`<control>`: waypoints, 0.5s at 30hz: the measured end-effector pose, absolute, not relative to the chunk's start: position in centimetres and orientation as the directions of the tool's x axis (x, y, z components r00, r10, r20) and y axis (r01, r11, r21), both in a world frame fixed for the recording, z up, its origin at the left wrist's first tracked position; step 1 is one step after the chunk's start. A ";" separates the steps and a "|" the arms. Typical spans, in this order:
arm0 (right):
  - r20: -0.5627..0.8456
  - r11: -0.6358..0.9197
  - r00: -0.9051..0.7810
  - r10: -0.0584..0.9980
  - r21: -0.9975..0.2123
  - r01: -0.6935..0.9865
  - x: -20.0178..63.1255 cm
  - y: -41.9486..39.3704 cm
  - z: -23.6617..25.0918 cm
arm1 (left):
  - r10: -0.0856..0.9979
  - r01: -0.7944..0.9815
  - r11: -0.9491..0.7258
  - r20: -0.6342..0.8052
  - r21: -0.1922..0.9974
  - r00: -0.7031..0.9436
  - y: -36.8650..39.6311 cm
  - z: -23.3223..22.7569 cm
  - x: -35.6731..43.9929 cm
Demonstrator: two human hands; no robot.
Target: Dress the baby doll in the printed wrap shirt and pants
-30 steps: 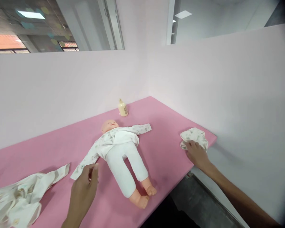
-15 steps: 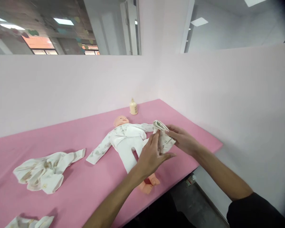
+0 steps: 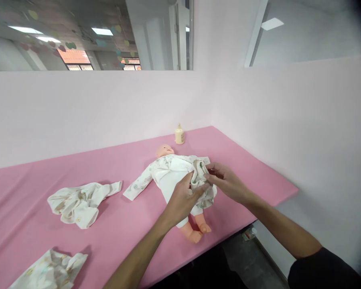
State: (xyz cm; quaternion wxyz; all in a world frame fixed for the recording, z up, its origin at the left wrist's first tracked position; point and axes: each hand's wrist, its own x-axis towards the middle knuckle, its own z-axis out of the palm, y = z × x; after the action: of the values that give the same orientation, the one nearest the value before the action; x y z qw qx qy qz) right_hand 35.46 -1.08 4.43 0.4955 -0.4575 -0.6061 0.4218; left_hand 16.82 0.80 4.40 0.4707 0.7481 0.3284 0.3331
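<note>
A baby doll (image 3: 168,172) lies on its back on the pink table (image 3: 108,168), dressed in a white printed top and white trousers, with bare feet toward me. Above its legs I hold a small bunched piece of printed cloth (image 3: 202,181). My left hand (image 3: 183,197) grips the cloth from the left and my right hand (image 3: 227,183) pinches it from the right. The cloth hangs down and hides part of the doll's legs.
A crumpled printed garment (image 3: 78,202) lies left of the doll, and another (image 3: 49,269) lies at the near left edge. A small cream bottle (image 3: 179,134) stands in the far corner. Pale walls bound the table behind and on the right.
The right hand picked the small cloth off the table's right end and brought it over the doll. The left hand joined it. Both hands now hold the cloth lower, above the legs.
</note>
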 end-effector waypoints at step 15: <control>0.126 0.129 -0.029 0.992 -0.958 0.257 39.0 -1.0 7.0 | 0.900 0.289 -0.411 0.336 0.864 0.277 3.9 8.5 12.2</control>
State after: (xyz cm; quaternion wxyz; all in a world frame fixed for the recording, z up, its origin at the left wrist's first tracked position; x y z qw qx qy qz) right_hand 39.03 -1.03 6.98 0.4588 -0.5246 -0.5951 0.4003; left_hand 12.17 3.86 8.46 0.3505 0.7180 0.4141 0.4360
